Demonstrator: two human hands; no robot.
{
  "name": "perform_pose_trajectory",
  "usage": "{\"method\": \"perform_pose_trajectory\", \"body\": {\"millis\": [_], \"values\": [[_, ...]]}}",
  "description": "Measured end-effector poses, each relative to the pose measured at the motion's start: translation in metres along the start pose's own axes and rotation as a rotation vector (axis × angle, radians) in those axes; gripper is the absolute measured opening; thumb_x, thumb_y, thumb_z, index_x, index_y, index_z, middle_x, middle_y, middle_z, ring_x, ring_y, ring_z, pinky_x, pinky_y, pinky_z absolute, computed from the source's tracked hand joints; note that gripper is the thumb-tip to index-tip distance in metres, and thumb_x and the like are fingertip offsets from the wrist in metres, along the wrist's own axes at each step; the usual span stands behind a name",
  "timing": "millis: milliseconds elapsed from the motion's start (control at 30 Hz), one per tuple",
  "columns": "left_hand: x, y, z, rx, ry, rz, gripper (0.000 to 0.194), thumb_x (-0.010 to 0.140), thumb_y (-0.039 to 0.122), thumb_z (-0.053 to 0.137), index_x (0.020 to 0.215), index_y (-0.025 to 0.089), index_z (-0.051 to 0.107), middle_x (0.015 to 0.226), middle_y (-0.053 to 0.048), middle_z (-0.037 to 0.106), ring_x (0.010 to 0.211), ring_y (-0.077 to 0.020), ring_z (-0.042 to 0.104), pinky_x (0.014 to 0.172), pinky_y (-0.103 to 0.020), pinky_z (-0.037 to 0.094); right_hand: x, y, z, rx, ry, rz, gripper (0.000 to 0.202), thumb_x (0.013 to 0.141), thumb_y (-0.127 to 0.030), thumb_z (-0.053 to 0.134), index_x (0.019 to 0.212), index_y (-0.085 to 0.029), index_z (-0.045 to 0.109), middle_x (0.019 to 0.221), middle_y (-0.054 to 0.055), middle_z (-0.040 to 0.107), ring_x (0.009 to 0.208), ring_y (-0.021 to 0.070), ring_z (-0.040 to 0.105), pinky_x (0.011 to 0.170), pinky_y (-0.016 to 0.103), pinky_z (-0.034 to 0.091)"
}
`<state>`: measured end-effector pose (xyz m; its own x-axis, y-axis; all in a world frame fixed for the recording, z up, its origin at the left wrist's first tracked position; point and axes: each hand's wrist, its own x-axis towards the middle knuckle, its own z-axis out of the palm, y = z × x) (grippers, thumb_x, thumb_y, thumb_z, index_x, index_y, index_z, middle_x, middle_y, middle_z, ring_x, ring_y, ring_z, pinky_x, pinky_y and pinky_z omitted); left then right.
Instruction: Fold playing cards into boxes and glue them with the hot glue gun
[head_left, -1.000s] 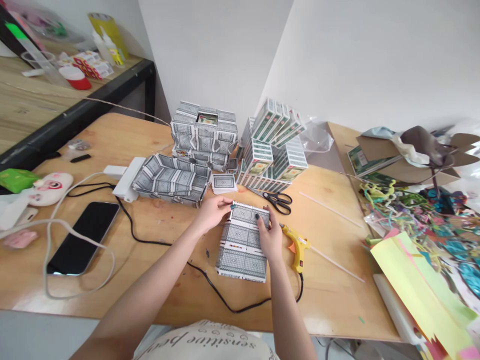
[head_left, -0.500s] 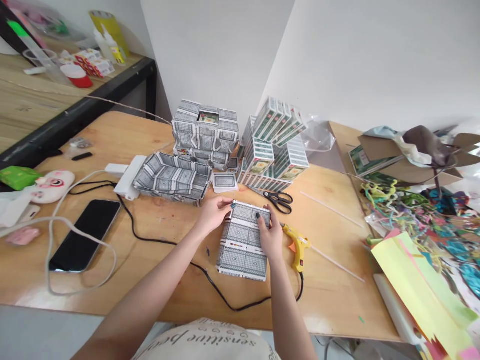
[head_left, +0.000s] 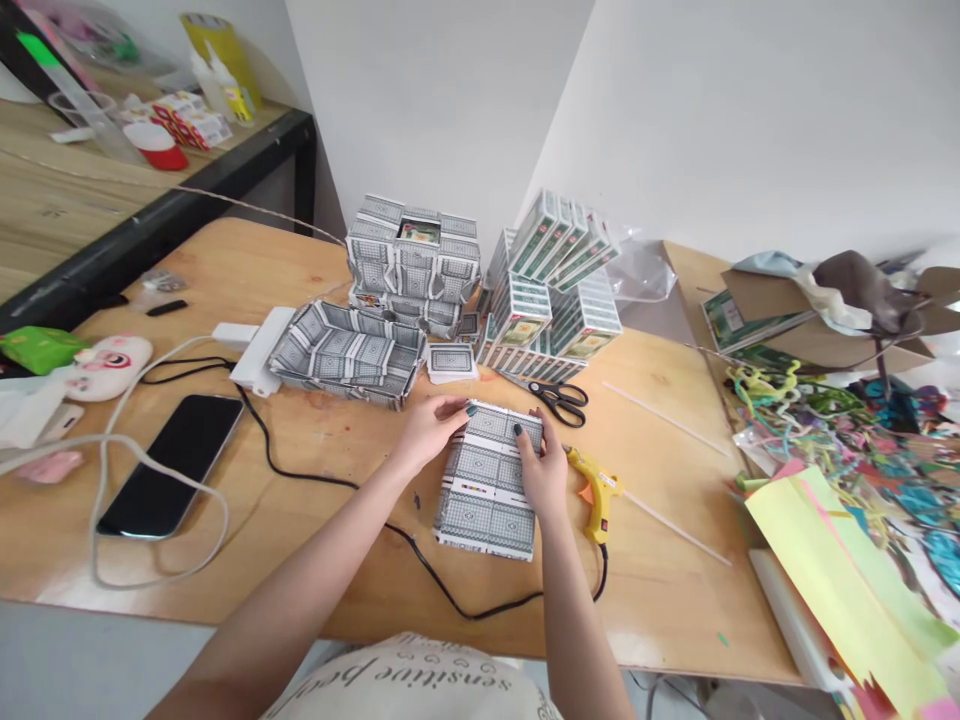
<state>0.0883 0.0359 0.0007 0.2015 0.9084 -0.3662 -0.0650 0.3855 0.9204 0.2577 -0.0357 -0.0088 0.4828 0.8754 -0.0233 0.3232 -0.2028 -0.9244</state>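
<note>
A flat panel of joined playing cards (head_left: 484, 475), backs up, lies on the table in front of me. Its far left corner is pinched by my left hand (head_left: 431, 432), thumb on top. My right hand (head_left: 544, 470) grips the far right edge, thumb on the top face and fingers curled over the side, partly hidden. Just right of that hand rests a yellow glue gun (head_left: 599, 492). Black-handled scissors (head_left: 559, 398) lie beyond the panel, and a small stack of loose cards (head_left: 451, 361) sits near its far left side.
Behind stand an open card-built tray (head_left: 349, 350), a larger card-built box (head_left: 412, 255) and stacked card packs (head_left: 551, 290). A phone (head_left: 176, 465) and white cable lie left. The glue gun's black cord (head_left: 442, 590) crosses the front. Coloured craft scraps (head_left: 862, 440) cover the right.
Almost nothing differs. Both hands keep their hold on the card panel, and the view has shifted very slightly.
</note>
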Motion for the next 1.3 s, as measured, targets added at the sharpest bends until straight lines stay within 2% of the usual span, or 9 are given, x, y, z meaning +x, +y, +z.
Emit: {"method": "perform_pose_trajectory", "body": {"millis": [300, 633, 833, 1067, 1300], "values": [[0.009, -0.001, -0.006, -0.025, -0.017, -0.071, 0.041, 0.055, 0.033, 0.08, 0.089, 0.014, 0.069, 0.099, -0.01, 0.072, 0.095, -0.0248, 0.064, 0.086, -0.037, 0.048, 0.0, 0.001, -0.001, 0.004, -0.011, 0.024, 0.055, 0.079, -0.046, 0.055, 0.126, -0.017, 0.051, 0.126, 0.01, 0.058, 0.108, 0.0233, 0.058, 0.093, 0.037, 0.044], [0.021, 0.008, -0.006, -0.028, -0.05, -0.169, 0.029, 0.051, 0.021, 0.077, 0.079, 0.015, 0.073, 0.085, -0.008, 0.073, 0.084, -0.0244, 0.066, 0.083, -0.036, 0.048, -0.001, -0.002, -0.002, -0.068, 0.001, -0.006, 0.052, 0.081, -0.043, 0.053, 0.127, -0.02, 0.05, 0.128, 0.009, 0.056, 0.117, 0.0243, 0.053, 0.099, 0.04, 0.04], [0.022, 0.004, -0.009, -0.037, -0.058, -0.161, 0.032, 0.048, 0.021, 0.08, 0.079, 0.016, 0.074, 0.088, -0.006, 0.073, 0.092, -0.0244, 0.065, 0.09, -0.035, 0.044, -0.001, -0.007, -0.002, -0.082, -0.002, -0.014, 0.051, 0.082, -0.041, 0.052, 0.128, -0.02, 0.049, 0.127, 0.009, 0.057, 0.118, 0.0235, 0.052, 0.1, 0.039, 0.039], [0.021, 0.001, -0.011, -0.065, -0.103, -0.154, 0.035, 0.051, 0.027, 0.08, 0.082, 0.014, 0.073, 0.088, -0.009, 0.073, 0.085, -0.0227, 0.066, 0.082, -0.035, 0.049, 0.0, -0.003, -0.001, -0.051, -0.006, -0.01, 0.051, 0.081, -0.042, 0.053, 0.127, -0.02, 0.05, 0.127, 0.01, 0.057, 0.117, 0.0247, 0.053, 0.1, 0.041, 0.04], [0.02, 0.005, -0.012, 0.02, -0.094, -0.123, 0.034, 0.053, 0.03, 0.08, 0.082, 0.013, 0.071, 0.088, -0.008, 0.073, 0.083, -0.0213, 0.066, 0.082, -0.034, 0.049, -0.002, 0.0, 0.001, 0.044, -0.001, 0.027, 0.054, 0.079, -0.044, 0.056, 0.127, -0.02, 0.051, 0.13, 0.01, 0.055, 0.117, 0.0252, 0.053, 0.099, 0.042, 0.041]]}}
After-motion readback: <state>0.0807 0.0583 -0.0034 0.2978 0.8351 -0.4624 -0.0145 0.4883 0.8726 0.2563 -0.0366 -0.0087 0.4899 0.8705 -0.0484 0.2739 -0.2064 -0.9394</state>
